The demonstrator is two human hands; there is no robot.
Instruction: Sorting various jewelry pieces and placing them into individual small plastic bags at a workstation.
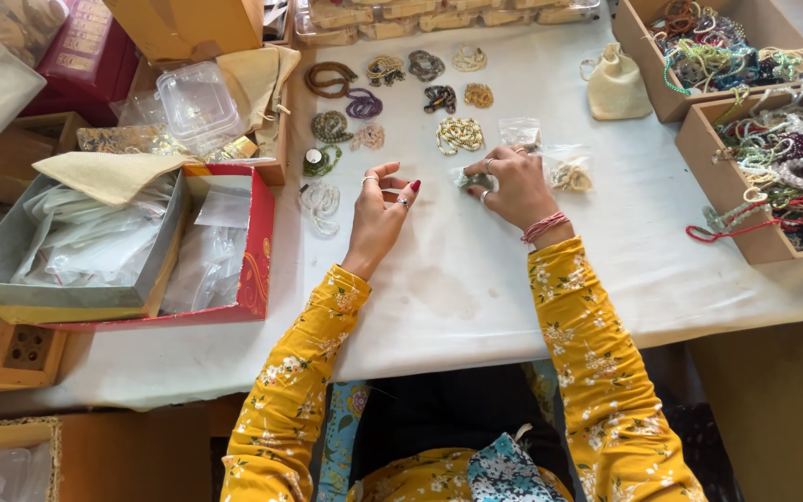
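My right hand (pixel 511 184) rests on the white tablecloth (pixel 476 270) with its fingers closed on a small clear plastic bag holding pale green beads (pixel 468 178). My left hand (pixel 381 209) lies just left of it, fingers apart and curled, holding nothing that I can see. Both hands wear rings and red nail polish; the right wrist has a pink bracelet. Several coiled bead bracelets (pixel 460 136) lie in rows just beyond the hands. Another small bag with beads (pixel 570 174) sits right of my right hand.
A red box with clear plastic bags (pixel 220 251) and a grey box (pixel 76 251) stand at left. Two wooden boxes full of bead strings (pixel 773 158) sit at right. A cream drawstring pouch (pixel 617 85) lies at the back. Clear plastic containers (pixel 199 102) stand back left.
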